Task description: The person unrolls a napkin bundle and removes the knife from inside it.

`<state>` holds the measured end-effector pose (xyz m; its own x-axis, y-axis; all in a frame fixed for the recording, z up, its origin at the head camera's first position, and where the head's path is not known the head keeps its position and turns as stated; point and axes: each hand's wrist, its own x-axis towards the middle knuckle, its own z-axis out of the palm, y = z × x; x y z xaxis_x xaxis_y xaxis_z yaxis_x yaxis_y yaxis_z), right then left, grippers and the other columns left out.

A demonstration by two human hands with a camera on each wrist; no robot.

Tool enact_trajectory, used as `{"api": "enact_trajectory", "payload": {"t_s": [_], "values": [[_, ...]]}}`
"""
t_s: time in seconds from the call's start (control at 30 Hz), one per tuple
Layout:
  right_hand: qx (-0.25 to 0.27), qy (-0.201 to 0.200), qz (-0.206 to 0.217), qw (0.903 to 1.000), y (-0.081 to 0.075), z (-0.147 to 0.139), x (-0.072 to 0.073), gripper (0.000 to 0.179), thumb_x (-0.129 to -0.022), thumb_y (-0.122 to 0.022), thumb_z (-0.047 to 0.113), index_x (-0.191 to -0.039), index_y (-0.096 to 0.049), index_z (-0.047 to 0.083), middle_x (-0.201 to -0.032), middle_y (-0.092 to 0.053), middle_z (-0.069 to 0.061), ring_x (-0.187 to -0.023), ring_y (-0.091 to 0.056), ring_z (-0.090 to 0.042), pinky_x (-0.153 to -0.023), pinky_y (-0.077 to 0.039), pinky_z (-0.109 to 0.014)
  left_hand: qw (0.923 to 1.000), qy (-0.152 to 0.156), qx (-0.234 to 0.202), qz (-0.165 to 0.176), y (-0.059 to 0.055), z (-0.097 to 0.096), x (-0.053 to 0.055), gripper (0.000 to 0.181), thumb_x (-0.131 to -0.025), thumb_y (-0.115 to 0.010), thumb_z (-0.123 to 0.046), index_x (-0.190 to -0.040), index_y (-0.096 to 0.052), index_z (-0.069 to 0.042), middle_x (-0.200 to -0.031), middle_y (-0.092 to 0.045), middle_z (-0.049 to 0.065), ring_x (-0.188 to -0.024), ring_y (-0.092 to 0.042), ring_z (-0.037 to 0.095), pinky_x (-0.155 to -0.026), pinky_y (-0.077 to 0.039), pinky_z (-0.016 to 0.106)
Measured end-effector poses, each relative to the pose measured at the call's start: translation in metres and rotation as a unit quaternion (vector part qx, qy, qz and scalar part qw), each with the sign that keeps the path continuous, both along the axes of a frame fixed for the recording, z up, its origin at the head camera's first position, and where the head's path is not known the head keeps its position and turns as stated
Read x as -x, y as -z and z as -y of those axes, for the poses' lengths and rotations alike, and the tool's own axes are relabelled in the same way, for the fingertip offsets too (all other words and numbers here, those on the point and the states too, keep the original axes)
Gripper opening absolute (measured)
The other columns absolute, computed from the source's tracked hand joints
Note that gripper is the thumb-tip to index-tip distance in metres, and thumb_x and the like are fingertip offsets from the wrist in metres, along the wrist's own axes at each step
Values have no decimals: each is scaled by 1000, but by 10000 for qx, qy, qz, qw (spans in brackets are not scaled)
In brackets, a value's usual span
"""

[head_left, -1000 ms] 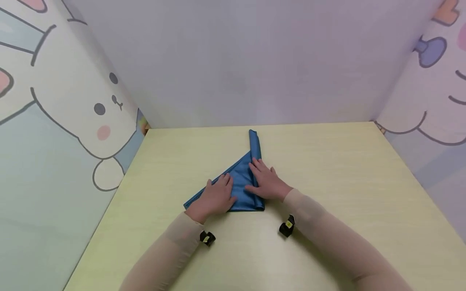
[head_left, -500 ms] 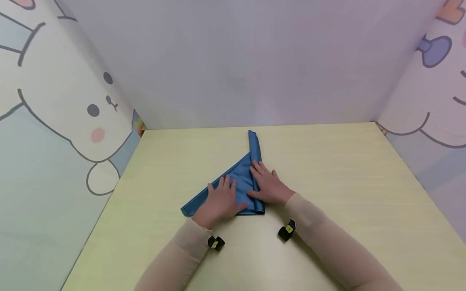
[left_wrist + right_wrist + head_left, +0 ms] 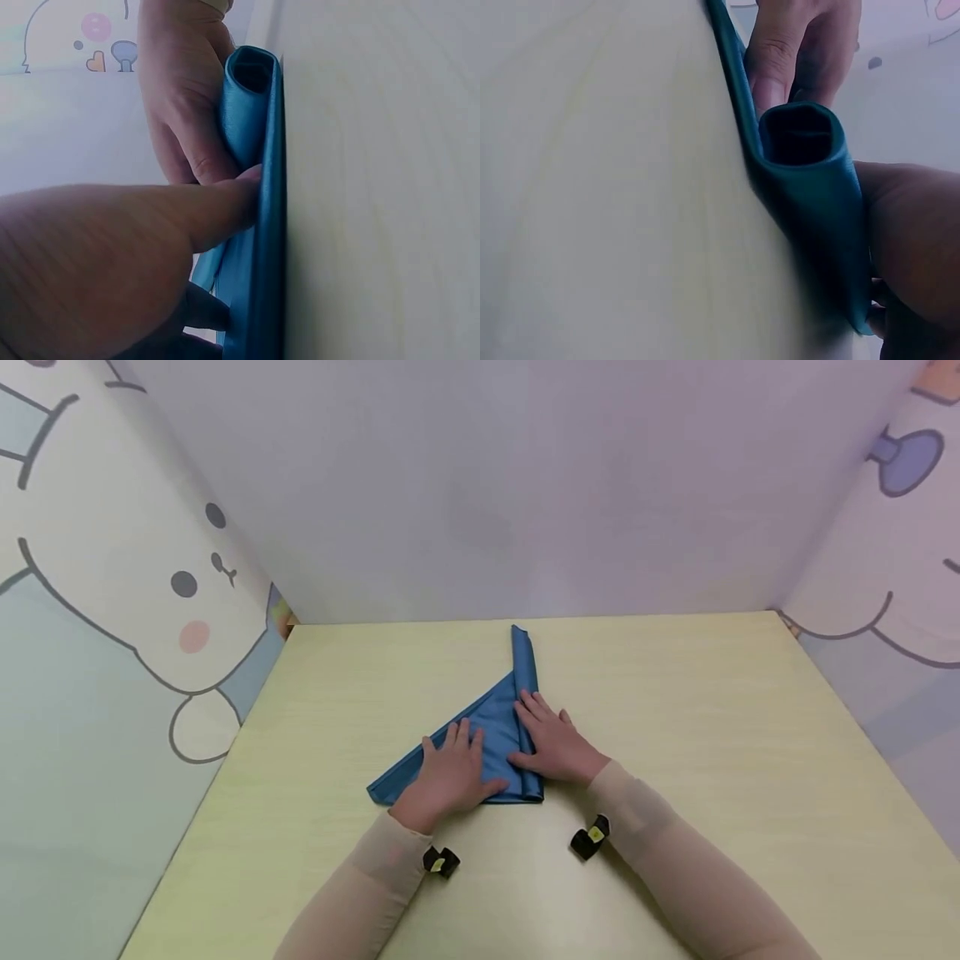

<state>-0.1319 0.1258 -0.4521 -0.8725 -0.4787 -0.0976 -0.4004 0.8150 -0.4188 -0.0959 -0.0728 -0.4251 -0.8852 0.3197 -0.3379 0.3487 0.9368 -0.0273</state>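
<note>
A blue, slightly shiny cloth (image 3: 498, 735) lies on the table, folded to a triangle. Its right side is rolled into a narrow tube (image 3: 525, 664) that sticks out past the far corner. The roll's hollow near end (image 3: 801, 135) shows in the right wrist view. My left hand (image 3: 450, 768) rests flat on the folded part, fingers spread, thumb toward the roll. My right hand (image 3: 557, 745) lies over the roll, fingers extended along it and thumb on the flat cloth beside it. In the left wrist view, the left thumb (image 3: 225, 206) presses just inside the cloth's near edge.
The pale yellow table (image 3: 712, 735) meets a plain lilac wall (image 3: 480, 493) at the back. Panels printed with cartoon animals stand on both sides, a rabbit panel (image 3: 112, 568) at the left. A small black camera (image 3: 590, 837) is strapped at each wrist.
My left hand has shifted a little to the right over the cloth, and its fingers have spread. More of the cloth's left corner shows. The right hand stays on the roll.
</note>
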Motion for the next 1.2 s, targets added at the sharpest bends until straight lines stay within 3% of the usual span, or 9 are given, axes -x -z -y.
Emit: {"api": "enact_trajectory", "payload": {"t_s": [0.33,0.63,1.2], "values": [[-91,100,90,9999,1,-5,1,91,-90,-60,53,-154,-18,4,-161,-4,-12,-147,-2,-30,-107,-15,-66,9999,42,-69,-74,4,3,1,95,-87,-40,-75,-154,-22,-9,-159,-11,16,-146,-12,33,-103,-19,70],[-90,96,103,9999,-3,-7,0,92,-89,-61,53,-154,-18,4,-160,-6,-13,-147,-4,-30,-107,-16,-66,9999,-20,-113,-26,-1,4,1,93,-87,-44,-72,-153,-24,-9,-159,-13,16,-145,-14,33,-103,-18,70],[22,189,400,9990,-10,-16,5,91,-90,-63,47,-154,-16,4,-160,-8,-14,-147,-6,-29,-108,-13,-65,9999,-92,60,-78,2,8,7,97,-85,-41,-76,-154,-24,-10,-159,-13,14,-145,-15,31,-103,-20,70]]}}
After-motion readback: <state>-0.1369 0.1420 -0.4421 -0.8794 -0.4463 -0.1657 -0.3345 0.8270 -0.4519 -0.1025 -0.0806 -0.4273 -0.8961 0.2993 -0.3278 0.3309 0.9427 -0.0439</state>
